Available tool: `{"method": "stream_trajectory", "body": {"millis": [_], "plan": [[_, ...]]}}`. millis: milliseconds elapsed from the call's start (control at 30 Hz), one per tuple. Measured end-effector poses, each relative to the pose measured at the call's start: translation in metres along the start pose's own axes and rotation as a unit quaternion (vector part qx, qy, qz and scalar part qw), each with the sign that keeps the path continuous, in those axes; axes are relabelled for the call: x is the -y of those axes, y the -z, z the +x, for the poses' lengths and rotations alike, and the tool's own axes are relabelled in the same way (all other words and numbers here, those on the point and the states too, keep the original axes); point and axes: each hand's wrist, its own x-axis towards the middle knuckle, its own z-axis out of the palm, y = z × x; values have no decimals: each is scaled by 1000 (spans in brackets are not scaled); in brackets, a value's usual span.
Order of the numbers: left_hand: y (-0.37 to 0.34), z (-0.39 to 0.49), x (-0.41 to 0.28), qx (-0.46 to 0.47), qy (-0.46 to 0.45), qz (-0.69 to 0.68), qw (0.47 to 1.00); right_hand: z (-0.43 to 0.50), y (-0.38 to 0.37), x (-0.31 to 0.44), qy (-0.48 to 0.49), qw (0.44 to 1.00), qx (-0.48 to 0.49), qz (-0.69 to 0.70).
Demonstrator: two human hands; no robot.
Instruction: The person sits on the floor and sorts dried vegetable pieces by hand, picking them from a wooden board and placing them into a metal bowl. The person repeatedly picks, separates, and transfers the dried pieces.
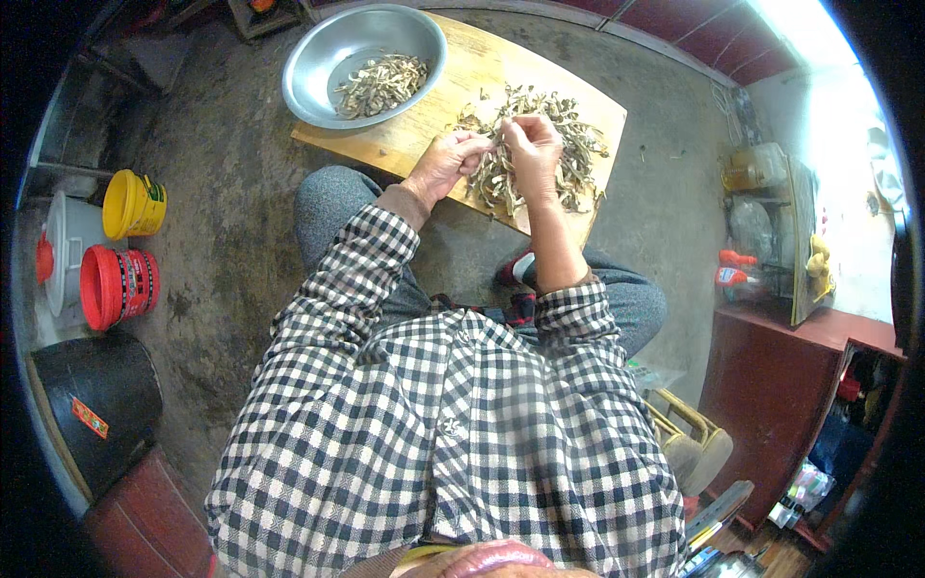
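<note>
A heap of dried, shrivelled plant strips (578, 155) covers the right part of a low wooden table. Over its left edge is my left hand (449, 160), thumb and fingertips pinched on a small strip. My right hand (533, 144) bends over the middle of the heap, close beside the left, its fingertips pinched together; what lies between them is too small to tell. On the table's left end stands a wide metal basin (311, 79), tilted in view, with a smaller pile of similar dried strips (383, 85) inside.
The wooden table (477, 50) stands before my knees on a concrete floor. Far left are a yellow bucket (134, 204), a red bucket (119, 287) and a black cylindrical container (101, 404). A dark red cabinet (766, 404) and a stool (686, 433) stand at the right.
</note>
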Motion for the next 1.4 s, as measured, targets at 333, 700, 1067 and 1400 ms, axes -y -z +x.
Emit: {"method": "stream_trajectory", "body": {"millis": [333, 700, 1067, 1400], "plan": [[-2, 1, 1, -3, -26, -2, 1000, -3, 18, 8, -227, 946, 112, 203], [0, 0, -1, -20, -30, 23, 999, -4, 16, 4, -34, 984, 161, -69], [2, 1, 11, -95, -29, 83, 992, -19, 4, 5, 241, 900, 93, -352], [-3, 0, 7, -63, -26, 9, 998, -9, 16, -13, -51, 990, 125, -47]]}}
